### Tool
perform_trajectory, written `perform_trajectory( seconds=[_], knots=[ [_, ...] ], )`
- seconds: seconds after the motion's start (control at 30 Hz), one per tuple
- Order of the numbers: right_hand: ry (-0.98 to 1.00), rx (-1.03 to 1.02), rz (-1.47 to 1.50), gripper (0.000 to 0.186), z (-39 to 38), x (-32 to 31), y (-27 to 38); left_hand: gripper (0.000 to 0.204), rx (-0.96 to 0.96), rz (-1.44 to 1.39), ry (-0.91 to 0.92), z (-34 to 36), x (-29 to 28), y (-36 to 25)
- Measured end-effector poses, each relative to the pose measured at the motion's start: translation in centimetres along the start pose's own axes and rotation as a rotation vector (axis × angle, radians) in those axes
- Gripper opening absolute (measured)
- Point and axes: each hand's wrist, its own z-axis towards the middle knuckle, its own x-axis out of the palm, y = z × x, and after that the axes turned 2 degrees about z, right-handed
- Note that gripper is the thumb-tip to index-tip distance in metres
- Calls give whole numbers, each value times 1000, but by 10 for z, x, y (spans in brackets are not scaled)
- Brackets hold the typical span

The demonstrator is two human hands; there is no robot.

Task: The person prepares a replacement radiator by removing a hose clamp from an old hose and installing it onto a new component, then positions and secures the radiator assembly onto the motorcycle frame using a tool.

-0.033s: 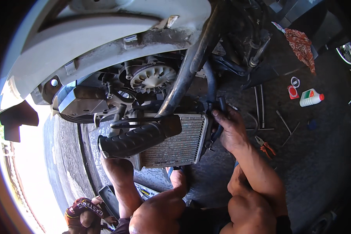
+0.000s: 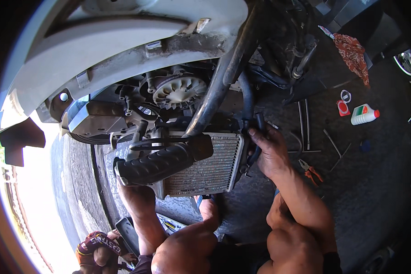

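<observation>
A silver finned radiator point(image 2: 205, 173) hangs tilted beside the engine of a scooter, below its pale fan wheel point(image 2: 179, 91). At the radiator's right end my right hand point(image 2: 270, 150) is closed round a black hose point(image 2: 260, 121), its thumb lying over the front. My left hand point(image 2: 134, 194) is at the lower left, under a black ribbed footrest point(image 2: 155, 166); its fingers are hidden there, so its hold cannot be told. The footrest covers part of the radiator's left side. A worn metal frame tube point(image 2: 217, 91) slants down to the radiator's top edge.
Pale bodywork point(image 2: 123, 36) overhangs the engine. On the dark floor at right lie orange-handled pliers point(image 2: 309, 171), a T-shaped wrench point(image 2: 308, 128), a white bottle point(image 2: 364, 115) with a red cap and a red patterned cloth point(image 2: 351, 55). Another person point(image 2: 98, 249) crouches at lower left.
</observation>
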Motion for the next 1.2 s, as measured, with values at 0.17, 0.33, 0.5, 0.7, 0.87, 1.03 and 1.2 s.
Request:
perform_trajectory(
  seconds=[0.17,0.33,0.5,0.7,0.87,1.03,1.2],
  knots=[
    [-44,-10,15,20,1,4,-2,32,-14,1,-66,8,-6,-1],
    [-36,32,80,18,5,2,0,47,-18,-5,-98,11,3,-7],
    [-8,12,98,18,5,1,0,45,25,60,-104,9,23,-14],
    [-27,41,3,21,-10,1,-2,25,-21,68,-25,1,4,-7],
    [-84,173,-93,15,-32,-43,-26,40,-172,206,144,-7,-3,14],
    [-262,225,-246,16,-35,-129,-60,35,-305,230,165,-15,-15,108],
    [-425,130,-101,20,-39,-191,-60,35,-548,178,267,-14,-32,165]
  ],
)
